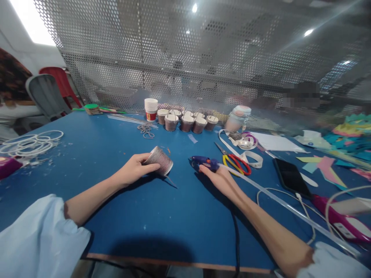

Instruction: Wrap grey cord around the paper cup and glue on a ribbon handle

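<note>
My left hand [137, 168] is wrapped round a paper cup [162, 161] covered in grey-brown cord, tilted on its side above the blue table [150, 231]. A loose cord end hangs from the cup's rim. In my right hand [222, 177] is a dark blue hot glue gun [204, 162], its nozzle pointing left toward the cup but apart from it. A long clear glue stick [269, 197] runs out of the back of the gun along my forearm. Scissors [236, 162] with red and yellow handles lie just beyond my right hand.
Several cord-wrapped cups [187, 122] and a stack of paper cups [151, 110] stand at the back. A measuring tape [246, 144], a phone [291, 177] and a magenta power strip [344, 224] lie right. White cord [34, 143] is coiled left. A perforated metal screen [174, 58] rises behind.
</note>
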Available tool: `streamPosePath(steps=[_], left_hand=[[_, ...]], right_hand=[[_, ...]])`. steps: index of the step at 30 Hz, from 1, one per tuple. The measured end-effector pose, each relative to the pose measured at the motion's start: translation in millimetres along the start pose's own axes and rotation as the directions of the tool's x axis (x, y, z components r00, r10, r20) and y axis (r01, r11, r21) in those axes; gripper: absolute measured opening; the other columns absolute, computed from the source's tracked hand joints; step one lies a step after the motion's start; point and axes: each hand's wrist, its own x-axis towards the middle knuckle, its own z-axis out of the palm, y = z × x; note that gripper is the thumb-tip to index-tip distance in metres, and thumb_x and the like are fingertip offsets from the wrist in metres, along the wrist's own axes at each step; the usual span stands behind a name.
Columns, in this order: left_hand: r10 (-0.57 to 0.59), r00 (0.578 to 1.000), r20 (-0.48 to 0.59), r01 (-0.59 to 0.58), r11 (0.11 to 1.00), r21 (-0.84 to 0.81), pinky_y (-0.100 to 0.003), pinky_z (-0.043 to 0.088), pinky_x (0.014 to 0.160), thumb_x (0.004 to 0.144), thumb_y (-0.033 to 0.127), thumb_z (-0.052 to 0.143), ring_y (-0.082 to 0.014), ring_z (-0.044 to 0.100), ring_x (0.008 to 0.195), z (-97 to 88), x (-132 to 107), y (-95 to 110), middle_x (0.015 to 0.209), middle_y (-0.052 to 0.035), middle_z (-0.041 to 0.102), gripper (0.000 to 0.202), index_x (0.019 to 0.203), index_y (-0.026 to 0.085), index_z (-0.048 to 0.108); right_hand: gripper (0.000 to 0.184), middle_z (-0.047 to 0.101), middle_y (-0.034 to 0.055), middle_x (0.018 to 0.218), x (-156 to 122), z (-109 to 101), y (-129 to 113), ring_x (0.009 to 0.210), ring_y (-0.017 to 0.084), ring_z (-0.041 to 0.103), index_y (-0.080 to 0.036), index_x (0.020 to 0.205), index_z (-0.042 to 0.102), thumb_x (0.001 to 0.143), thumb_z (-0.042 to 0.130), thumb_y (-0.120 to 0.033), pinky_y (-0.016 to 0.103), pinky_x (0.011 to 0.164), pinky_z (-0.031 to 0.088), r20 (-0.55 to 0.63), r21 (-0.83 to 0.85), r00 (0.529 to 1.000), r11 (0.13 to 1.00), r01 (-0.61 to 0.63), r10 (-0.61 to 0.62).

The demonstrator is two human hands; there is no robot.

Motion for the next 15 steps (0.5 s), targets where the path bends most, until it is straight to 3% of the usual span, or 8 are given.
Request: streamPosePath(steps=[5, 9, 15], left_hand=[[0.071, 0.995, -0.069, -0.068, 0.996, 0.053, -0.039, 0.047, 0.092, 0.075, 0.036, 0.070, -0.0249, 0.064, 0.097, -4.6, 2.4, -0.7, 0.102, -0.0097, 0.071, 0.030, 0.095, 0.014, 0.073], [0.046, 0.993, -0.113, -0.040, 0.998, 0.058, -0.038, 0.050, 0.081, 0.074, 0.037, 0.070, -0.0240, 0.065, 0.082, -9.4, 4.7, -5.1, 0.088, -0.0082, 0.073, 0.029, 0.090, 0.013, 0.074], [0.024, 0.983, -0.184, -0.033, 0.998, -0.050, -0.034, 0.051, 0.074, 0.069, 0.035, 0.075, -0.0211, 0.065, 0.074, -12.6, 4.2, -9.8, 0.081, -0.0056, 0.073, 0.030, 0.090, 0.014, 0.074]], right_hand=[[0.038, 0.070, 0.0056, 0.078, -0.5, -0.8, -4.2, 0.077, 0.022, 0.063, -0.016, 0.075, 0.067, 0.085, 0.049, -0.049, 0.035, 0.075, 0.046, 0.043, -0.047, 0.999, 0.999, 0.003, -0.001], [0.035, 0.072, 0.0052, 0.076, -0.4, -0.6, -5.5, 0.076, 0.023, 0.065, -0.018, 0.071, 0.067, 0.083, 0.050, -0.047, 0.035, 0.075, 0.048, 0.011, 0.002, 0.999, 0.999, 0.036, -0.036], [0.034, 0.075, 0.0031, 0.086, 1.8, 4.5, 2.9, 0.082, 0.024, 0.068, -0.022, 0.087, 0.074, 0.086, 0.050, -0.046, 0.035, 0.077, 0.051, 0.010, -0.024, 0.991, 0.991, 0.134, -0.133]])
